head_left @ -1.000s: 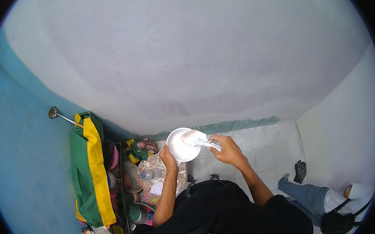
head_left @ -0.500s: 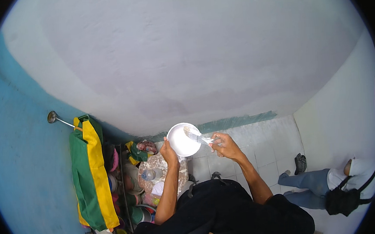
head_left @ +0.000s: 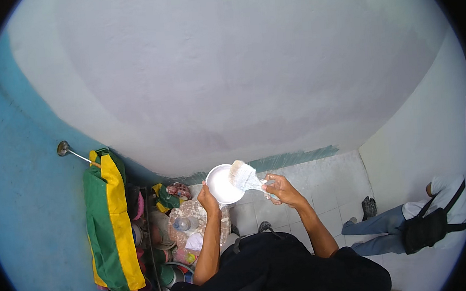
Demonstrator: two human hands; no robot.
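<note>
1. Nearest, both forearms reach forward from a dark shirt with elbows bent: the left runs nearly straight away from the body, while the right slants inward, so the hands face each other in front of the torso.
2. The left hand (head_left: pixel 209 200) grasps the white bowl (head_left: pixel 228 201) at its left, near edge, thumb up by the rim; the fingers beneath are hidden. The bowl is held up in the air, its mouth facing the camera, with a smooth white substance (head_left: pixel 219 184), probably paint, inside.
3. The right hand (head_left: pixel 282 189) is closed around the handle of a wide brush (head_left: pixel 247 178), thumb and fingers pinching from the right. The coated head lies across the bowl's right edge, tan bristle tips pointing up and away to the left. Whether it touches the rim I cannot tell.
4. The step in hand looks like loading the brush, or shedding excess against the rim. A good next move would call for a level bowl, a steady left wrist, and the wet head kept above the bowl until it stops dripping.
5. Below and left of the bowl, a speckled, splashed worktop (head_left: pixel 189 208) carries a clear bottle (head_left: pixel 182 223) near its left edge and a crumpled white item (head_left: pixel 195 241) towards its near edge.
6. Farther off rises the pale wall (head_left: pixel 249 74), with a rough green strip (head_left: pixel 293 159) along its foot; another person (head_left: pixel 437 207) stands well apart at right.
</note>
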